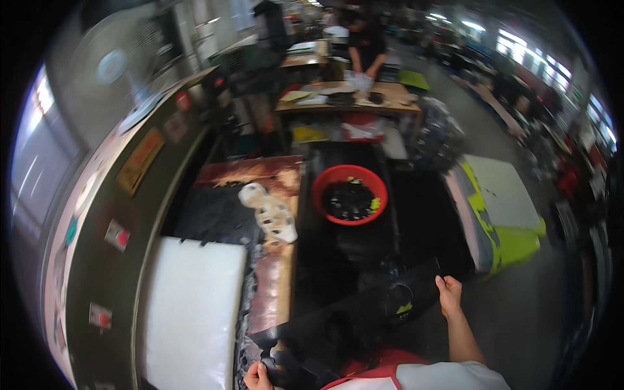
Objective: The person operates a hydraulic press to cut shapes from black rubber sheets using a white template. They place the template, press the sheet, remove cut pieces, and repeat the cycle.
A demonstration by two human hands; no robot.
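A thin black sheet [364, 309] with cut-out holes is stretched in front of my body between both hands. My right hand [450, 294] pinches its right end, fingers closed on the edge. Down at the lower edge, my left hand [259, 376] is closed on the sheet's left end, partly cut off by the picture's border. Beyond the sheet, a red basin [317, 200] stands on the black work surface [325, 260]. Inside it lie small black pieces [348, 200] and a few yellow-green scraps [375, 204].
To the left, a dark green machine [149, 188] with red buttons runs beside a white board [192, 312]. A white lobed object [270, 211] with dark spots lies past it. Grey and lime-green sheets [507, 195] are stacked right. A person [367, 45] works at a far table [390, 96].
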